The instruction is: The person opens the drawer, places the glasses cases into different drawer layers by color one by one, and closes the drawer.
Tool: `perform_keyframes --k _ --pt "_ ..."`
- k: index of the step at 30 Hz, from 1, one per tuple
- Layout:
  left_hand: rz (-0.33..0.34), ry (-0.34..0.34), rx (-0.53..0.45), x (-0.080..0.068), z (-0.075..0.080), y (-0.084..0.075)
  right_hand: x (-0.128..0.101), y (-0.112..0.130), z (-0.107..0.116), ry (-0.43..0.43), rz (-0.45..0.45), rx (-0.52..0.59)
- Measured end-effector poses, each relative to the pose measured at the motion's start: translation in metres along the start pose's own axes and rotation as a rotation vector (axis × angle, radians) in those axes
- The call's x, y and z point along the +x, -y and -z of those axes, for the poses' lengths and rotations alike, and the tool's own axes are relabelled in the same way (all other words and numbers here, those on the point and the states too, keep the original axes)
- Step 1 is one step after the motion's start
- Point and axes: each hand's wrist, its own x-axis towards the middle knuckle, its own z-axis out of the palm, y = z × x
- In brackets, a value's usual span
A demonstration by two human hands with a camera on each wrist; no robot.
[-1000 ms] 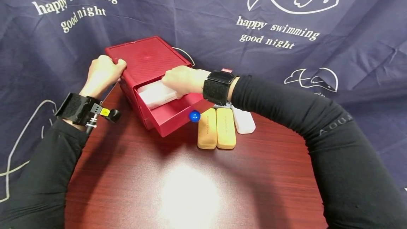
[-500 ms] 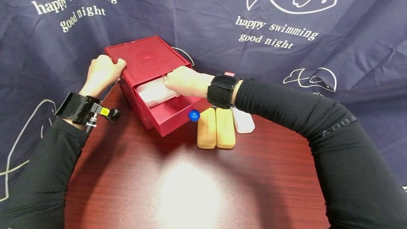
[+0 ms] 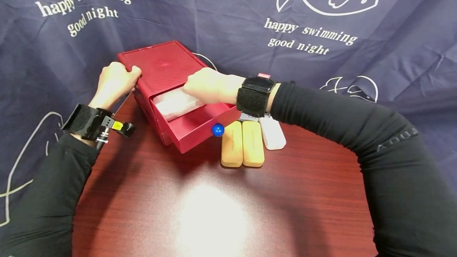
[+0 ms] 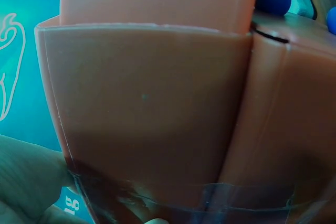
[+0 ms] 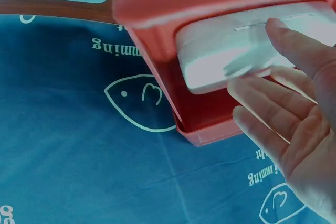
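Right now my left hand (image 3: 115, 81) grips the back-left top corner of the red drawer box (image 3: 162, 66), fingers curled over its edge, while the box stands near the far edge of the wooden table (image 3: 214, 205), close against the navy fish-print cloth (image 3: 228, 19) that hangs behind it. Its top drawer (image 3: 200, 124) is pulled out toward me, and the blue knob (image 3: 217, 130) on the drawer front sits just beside the nearer of two tan cases (image 3: 232, 144). My right hand (image 3: 208, 86) reaches into the open drawer from the right, fingers fairly straight and loosely spread, their tips resting on the white case (image 3: 175, 104) that lies inside, pushed up toward the box's mouth; I am touching it, not gripping it. From the right wrist view the white case (image 5: 236, 51) has its rounded end partly under the box's upper edge, with bare red drawer floor between it and the drawer's front wall. The two tan cases lie side by side, touching, and another white case (image 3: 273, 136) lies just right of them, partly under my wrist strap (image 3: 253, 96). Toward me the tabletop spreads wide under a bright glare.
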Motion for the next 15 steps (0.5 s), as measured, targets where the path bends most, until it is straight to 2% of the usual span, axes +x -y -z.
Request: perform_keyframes --k 10,15 --pt "-0.009 -0.01 0.002 0.0 0.0 0.0 -0.02 -0.011 0.018 0.114 -0.08 0.225" --pt "-0.008 -0.01 0.005 0.001 -0.001 0.001 -0.034 -0.023 0.017 0.091 -0.055 0.316"
